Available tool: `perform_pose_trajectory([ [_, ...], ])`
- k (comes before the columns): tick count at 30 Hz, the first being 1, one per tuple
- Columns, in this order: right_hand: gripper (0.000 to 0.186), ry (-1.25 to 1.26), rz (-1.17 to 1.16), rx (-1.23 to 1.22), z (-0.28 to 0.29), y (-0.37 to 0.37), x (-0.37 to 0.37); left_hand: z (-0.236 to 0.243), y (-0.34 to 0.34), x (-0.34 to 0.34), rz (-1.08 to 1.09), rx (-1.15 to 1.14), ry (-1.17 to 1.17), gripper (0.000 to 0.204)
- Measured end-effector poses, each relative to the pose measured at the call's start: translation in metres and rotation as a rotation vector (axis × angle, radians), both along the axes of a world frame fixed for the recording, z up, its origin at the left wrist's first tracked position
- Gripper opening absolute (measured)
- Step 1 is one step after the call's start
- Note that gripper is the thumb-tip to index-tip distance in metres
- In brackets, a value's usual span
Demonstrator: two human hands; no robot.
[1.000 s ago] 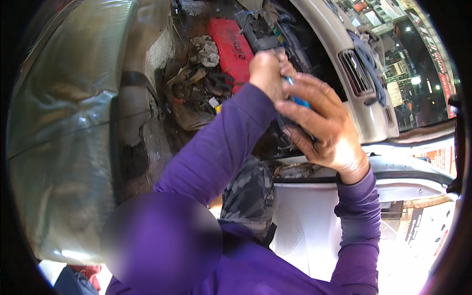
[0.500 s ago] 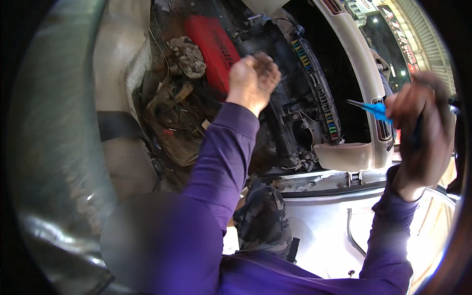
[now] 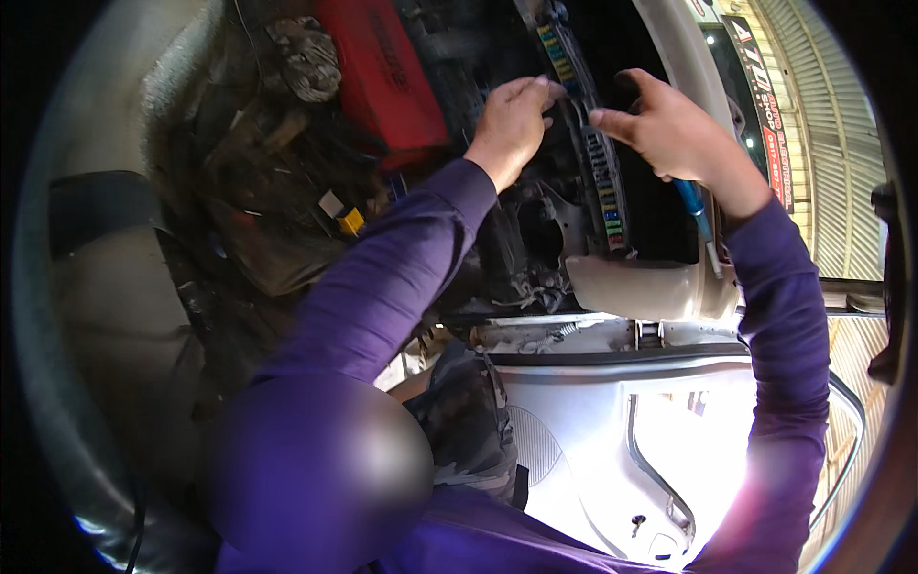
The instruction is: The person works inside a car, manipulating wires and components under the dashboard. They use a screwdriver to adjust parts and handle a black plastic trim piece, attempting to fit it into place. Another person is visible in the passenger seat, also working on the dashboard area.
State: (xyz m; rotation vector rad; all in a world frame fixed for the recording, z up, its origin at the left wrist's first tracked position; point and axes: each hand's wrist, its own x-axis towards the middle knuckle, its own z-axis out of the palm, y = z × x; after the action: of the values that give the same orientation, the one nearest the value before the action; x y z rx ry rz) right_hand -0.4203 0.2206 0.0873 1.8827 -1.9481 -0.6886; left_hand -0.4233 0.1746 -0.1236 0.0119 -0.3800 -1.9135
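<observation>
A long black fuse box [image 3: 595, 158] with rows of coloured fuses runs along the exposed dashboard frame. My left hand [image 3: 512, 126] is at its near side, fingers curled together at the box's edge; whatever they may hold is hidden. Just right of the box is my right hand [image 3: 674, 134]. Its thumb and forefinger stand apart, and the other fingers fold round a slim blue-handled tool [image 3: 690, 199]. The tool's thin pale tip points down toward the beige panel, its kind not plain.
Left of my arm lie a red box [image 3: 382, 77], a crumpled bundle [image 3: 304, 59] and a small yellow-and-white box [image 3: 350, 221]. A beige trim panel [image 3: 636, 285] borders the fuse box. Below it is the open white door [image 3: 564, 383]. A seat lies at far left.
My right hand has swung left and upward to the fuse box, and the blue-handled tool now points downward instead of left. My left hand has moved slightly, nearer the fuse box. The view has shifted.
</observation>
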Motion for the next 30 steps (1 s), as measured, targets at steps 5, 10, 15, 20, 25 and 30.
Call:
perform_pose_trajectory([
  [5,0.063,0.253,-0.399,0.193,-0.021,-0.007,-0.011,-0.004,-0.002,-0.001,0.053,-0.084,0.066,0.036],
  [10,0.046,0.17,-0.549,0.21,-0.018,-0.013,-0.015,-0.004,-0.011,-0.002,-0.021,-0.11,0.114,0.035],
  [15,0.045,0.115,-0.36,0.1,-0.019,-0.009,-0.038,0.001,-0.019,-0.007,0.094,-0.19,-0.016,0.031],
  [20,0.05,0.13,-0.313,0.136,-0.018,-0.009,-0.039,-0.005,-0.021,-0.02,0.202,-0.251,-0.07,0.032],
  [25,0.053,0.151,-0.263,0.159,-0.017,-0.007,-0.042,-0.004,-0.014,-0.021,0.264,-0.256,-0.131,0.035],
  [30,0.056,0.213,-0.236,0.128,-0.022,-0.005,-0.044,-0.007,-0.019,-0.013,0.138,-0.208,-0.057,0.033],
])
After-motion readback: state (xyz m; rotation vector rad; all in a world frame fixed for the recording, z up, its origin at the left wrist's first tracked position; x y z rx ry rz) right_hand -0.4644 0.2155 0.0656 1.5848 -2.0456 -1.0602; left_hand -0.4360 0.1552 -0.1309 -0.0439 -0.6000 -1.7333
